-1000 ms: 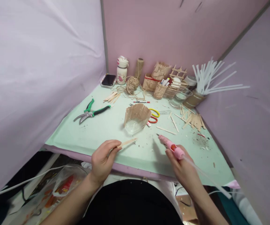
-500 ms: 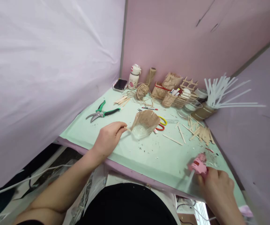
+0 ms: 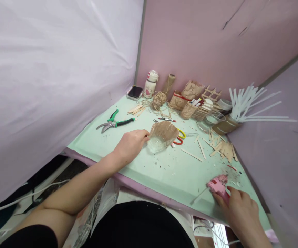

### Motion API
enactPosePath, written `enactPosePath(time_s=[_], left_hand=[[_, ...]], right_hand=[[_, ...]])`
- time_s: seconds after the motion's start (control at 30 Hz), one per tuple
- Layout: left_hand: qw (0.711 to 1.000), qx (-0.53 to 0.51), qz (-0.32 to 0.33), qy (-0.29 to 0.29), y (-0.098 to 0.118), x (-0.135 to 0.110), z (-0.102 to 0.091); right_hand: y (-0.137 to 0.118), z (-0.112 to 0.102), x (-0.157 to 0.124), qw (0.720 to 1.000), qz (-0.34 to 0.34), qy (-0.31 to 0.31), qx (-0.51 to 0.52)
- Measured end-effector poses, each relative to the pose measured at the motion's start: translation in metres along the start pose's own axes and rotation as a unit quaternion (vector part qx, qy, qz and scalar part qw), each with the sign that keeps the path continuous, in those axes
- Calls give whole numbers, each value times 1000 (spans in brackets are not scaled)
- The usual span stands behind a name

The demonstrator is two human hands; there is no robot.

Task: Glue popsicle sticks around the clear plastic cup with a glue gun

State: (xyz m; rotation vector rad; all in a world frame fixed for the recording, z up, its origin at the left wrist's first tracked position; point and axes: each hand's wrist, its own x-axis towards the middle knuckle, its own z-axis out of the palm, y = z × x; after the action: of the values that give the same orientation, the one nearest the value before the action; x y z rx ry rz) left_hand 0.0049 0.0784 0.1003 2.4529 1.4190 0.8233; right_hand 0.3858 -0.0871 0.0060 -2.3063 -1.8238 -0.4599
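My left hand [image 3: 132, 144] is closed in a pinch at the left edge of a clear plastic container [image 3: 156, 144]. Its fingers hide most of the small wooden craft stick seen in them a moment earlier. Upright wooden sticks [image 3: 164, 128] line the container's far side. Near the table's right front edge, my right hand [image 3: 239, 208] is wrapped round the handle of a pink hot glue gun [image 3: 217, 185]. The gun lies low at the tabletop, a glue stick [image 3: 199, 196] poking out of its back toward the left.
Pruning shears [image 3: 114, 123] lie to the left, and scissors [image 3: 181, 135] behind the container. Loose craft sticks [image 3: 223, 148] cover the right side. Along the back stand a bottle [image 3: 151, 84], twine [image 3: 159, 100], a marker cup [image 3: 188, 111] and a holder of glue sticks [image 3: 225, 125].
My left hand has moved right and forward, bringing the stick against the container's left edge. The glue gun has come to lie lower at the table, still in my right hand.
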Motion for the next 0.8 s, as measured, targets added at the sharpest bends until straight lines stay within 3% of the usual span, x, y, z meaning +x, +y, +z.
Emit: enactPosePath(time_s=[0.13, 0.23, 0.4, 0.53, 0.63, 0.8], left_hand=[[1000, 7, 5, -7, 1, 5, 3], [1000, 8, 1, -4, 2, 8, 5], [1000, 3, -6, 2, 4, 12, 8], [1000, -3, -3, 6, 3, 14, 10], [1000, -11, 3, 13, 1, 13, 13], [999, -37, 11, 28, -3, 11, 18]], right_hand=[[-4, -14, 5, 998, -50, 31, -31], [-23, -34, 19, 994, -77, 70, -17], [-80, -81, 54, 978, -138, 120, 97], [-139, -112, 85, 951, -189, 124, 213], [-182, -118, 109, 929, -215, 90, 288], [-231, -102, 136, 921, -201, 56, 329]])
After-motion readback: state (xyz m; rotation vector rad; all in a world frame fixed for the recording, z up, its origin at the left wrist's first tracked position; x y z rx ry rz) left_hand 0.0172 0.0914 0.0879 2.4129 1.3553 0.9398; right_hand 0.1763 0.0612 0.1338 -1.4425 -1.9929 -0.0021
